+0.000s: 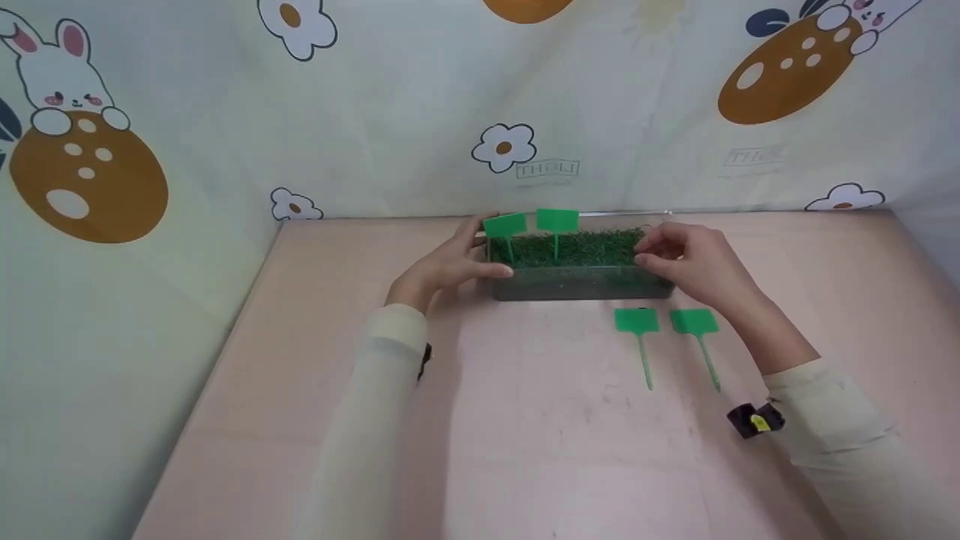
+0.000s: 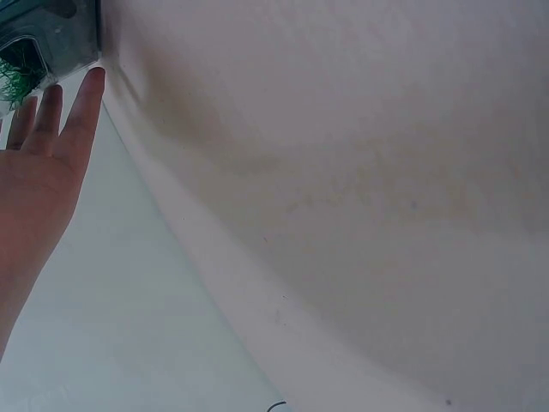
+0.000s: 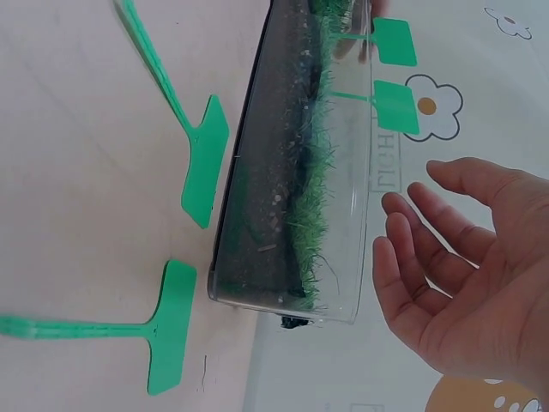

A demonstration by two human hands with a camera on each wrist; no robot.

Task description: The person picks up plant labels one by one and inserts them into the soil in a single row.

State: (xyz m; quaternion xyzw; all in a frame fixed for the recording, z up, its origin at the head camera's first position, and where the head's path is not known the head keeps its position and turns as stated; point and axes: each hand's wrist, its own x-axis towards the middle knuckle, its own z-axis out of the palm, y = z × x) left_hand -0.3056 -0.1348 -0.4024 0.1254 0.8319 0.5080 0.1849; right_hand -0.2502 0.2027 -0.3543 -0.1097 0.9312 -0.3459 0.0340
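Note:
A clear plastic box (image 1: 581, 285) holds dark soil (image 3: 262, 189) and green grass (image 1: 600, 247) at the back of the table. Two green plant labels stand in it toward the left: a tilted one (image 1: 505, 225) and an upright one (image 1: 557, 220). My left hand (image 1: 454, 259) touches the box's left end, thumb at the front wall; the left wrist view shows its fingers (image 2: 81, 124) straight. Over the right end is my right hand (image 1: 694, 259), loosely bent. In the right wrist view its fingers (image 3: 416, 257) hold nothing, apart from the box wall.
Two more green labels, one on the left (image 1: 637, 320) and one on the right (image 1: 694, 321), lie on the pink table (image 1: 555, 450) in front of the box, stems toward me. A patterned cloth wall (image 1: 405, 112) rises right behind the box.

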